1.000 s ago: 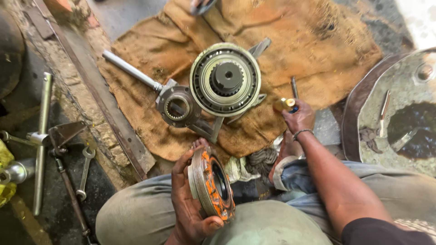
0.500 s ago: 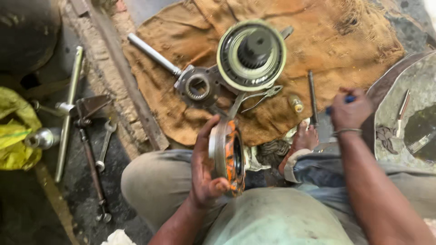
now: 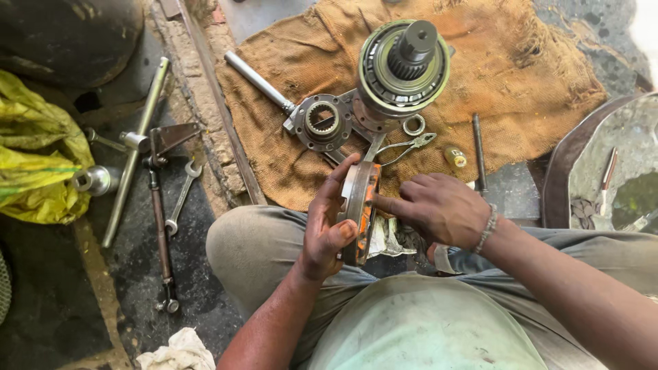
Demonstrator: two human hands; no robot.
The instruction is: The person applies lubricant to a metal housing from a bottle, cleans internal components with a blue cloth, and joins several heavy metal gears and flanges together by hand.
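My left hand [image 3: 327, 223] grips a round metal disc [image 3: 359, 205] with an orange inner face, held on edge above my lap. My right hand [image 3: 439, 207] rests its fingertips against the disc's right face. Ahead on a brown sackcloth [image 3: 521, 75] stands a large hub assembly [image 3: 404, 68] with a splined shaft pointing up. Beside it lies a flange with a splined hole [image 3: 322, 122] on a long rod. A small ring [image 3: 413, 125], circlip pliers [image 3: 404, 146], a small yellow-capped bottle [image 3: 455, 157] and a thin rod [image 3: 478, 152] lie near the hub.
A spanner [image 3: 179, 195], long steel bars [image 3: 133, 154] and a socket [image 3: 94, 179] lie on the dark floor at left, next to a yellow bag [image 3: 34, 164]. A metal basin [image 3: 603, 171] holding tools sits at right. A white rag [image 3: 175, 353] lies near my left knee.
My right hand has come back from the tools on the right and now touches the disc. The disc stays in my left hand. The view has shifted slightly.
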